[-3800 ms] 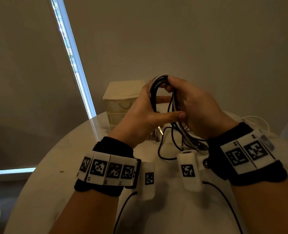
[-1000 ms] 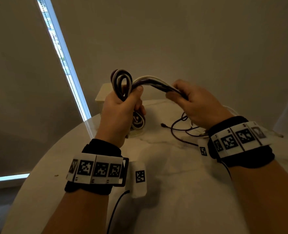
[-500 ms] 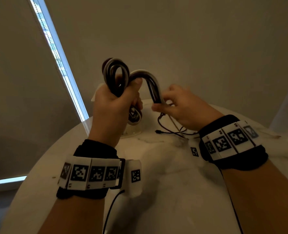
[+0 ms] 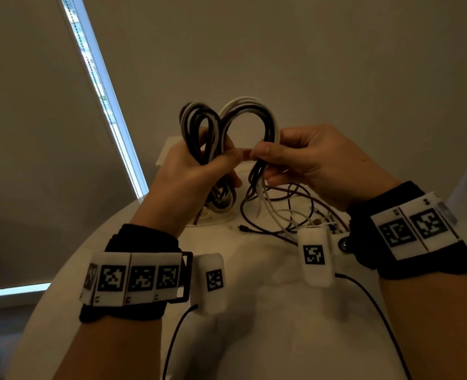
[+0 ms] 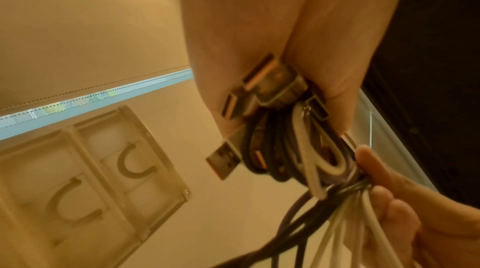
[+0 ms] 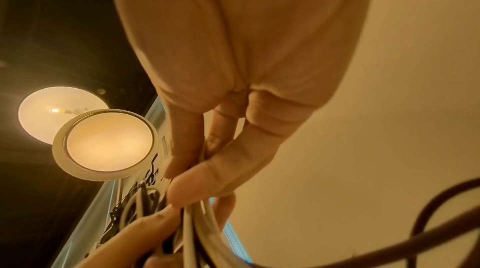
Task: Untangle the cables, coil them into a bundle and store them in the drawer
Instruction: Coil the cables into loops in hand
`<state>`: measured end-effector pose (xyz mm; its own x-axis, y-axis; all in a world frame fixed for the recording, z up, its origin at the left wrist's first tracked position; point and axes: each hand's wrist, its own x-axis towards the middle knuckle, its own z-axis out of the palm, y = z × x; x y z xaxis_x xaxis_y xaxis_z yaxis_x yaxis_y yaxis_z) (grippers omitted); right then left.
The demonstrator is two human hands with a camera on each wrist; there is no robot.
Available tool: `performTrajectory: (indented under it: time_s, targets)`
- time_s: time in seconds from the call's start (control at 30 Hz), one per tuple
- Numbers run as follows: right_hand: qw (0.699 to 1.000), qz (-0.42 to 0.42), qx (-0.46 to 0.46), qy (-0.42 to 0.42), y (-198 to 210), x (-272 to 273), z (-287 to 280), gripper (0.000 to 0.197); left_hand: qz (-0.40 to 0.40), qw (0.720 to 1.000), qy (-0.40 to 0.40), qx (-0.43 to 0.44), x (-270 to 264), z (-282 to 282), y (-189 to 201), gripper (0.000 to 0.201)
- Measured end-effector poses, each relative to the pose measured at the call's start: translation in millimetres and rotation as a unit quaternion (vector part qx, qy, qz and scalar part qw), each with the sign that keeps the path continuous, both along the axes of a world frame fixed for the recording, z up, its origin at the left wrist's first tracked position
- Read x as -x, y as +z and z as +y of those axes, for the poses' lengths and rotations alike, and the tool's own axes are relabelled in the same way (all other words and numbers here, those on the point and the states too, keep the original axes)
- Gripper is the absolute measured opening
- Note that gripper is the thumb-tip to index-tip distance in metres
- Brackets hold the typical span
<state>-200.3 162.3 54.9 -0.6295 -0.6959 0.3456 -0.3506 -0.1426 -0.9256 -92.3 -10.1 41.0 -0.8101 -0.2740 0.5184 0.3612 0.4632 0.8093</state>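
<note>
A bundle of black and white cables is held up above the white table. My left hand grips the coiled part, with several USB plugs sticking out under the palm. My right hand pinches the running strands, which arch in a loop from the coil. Both thumbs nearly touch. The loose cable ends trail down onto the table below my right hand. The small drawer unit stands behind my hands, mostly hidden in the head view; its drawers look closed in the left wrist view.
A wall rises behind the table, with a window blind and a bright strip at the left. Thin black leads run from the wrist cameras over the near table. A round lamp shows in the right wrist view.
My right hand has swung the strands up and back toward the left hand, forming a new loop beside the coil. The two hands have come together.
</note>
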Motion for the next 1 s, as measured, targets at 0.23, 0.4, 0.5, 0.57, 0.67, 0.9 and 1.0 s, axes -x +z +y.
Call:
performTrajectory:
  time_s: [0.23, 0.4, 0.5, 0.57, 0.67, 0.9, 1.0]
  targets:
    - [0.999, 0.019, -0.031, -0.001, 0.0, -0.7, -1.5, 0.03, -0.006, 0.998, -0.051, -0.022, 8.2, 3.8, -6.4, 0.021]
    - [0.995, 0.025, -0.101, -0.013, 0.3, 11.6, 12.5, 0.033, -0.047, 0.997, -0.064, 0.022, 13.9, 15.9, -9.3, 0.02]
    - [0.989, 0.041, -0.138, -0.03, -4.6, 15.3, 12.7, 0.032, -0.063, 0.994, -0.086, 0.033, 15.3, 18.9, -8.9, 0.023]
    - [0.986, 0.052, -0.156, -0.034, -6.8, 16.0, 11.0, 0.039, -0.08, 0.992, -0.093, 0.018, 13.8, 16.9, -8.6, 0.013]
    - [0.978, 0.086, -0.186, -0.051, -7.9, 13.6, 6.8, 0.042, -0.108, 0.989, -0.102, 0.023, 9.6, 12.3, -8.2, 0.011]
    - [0.967, 0.146, -0.204, -0.044, -8.0, 9.4, 2.5, 0.055, -0.126, 0.984, -0.116, 0.046, 12.9, 9.9, -13.3, 0.015]
    - [0.984, 0.077, -0.158, -0.023, -7.7, 10.3, 1.3, 0.027, -0.124, 0.985, -0.105, 0.053, 16.2, 9.1, -15.0, 0.009]
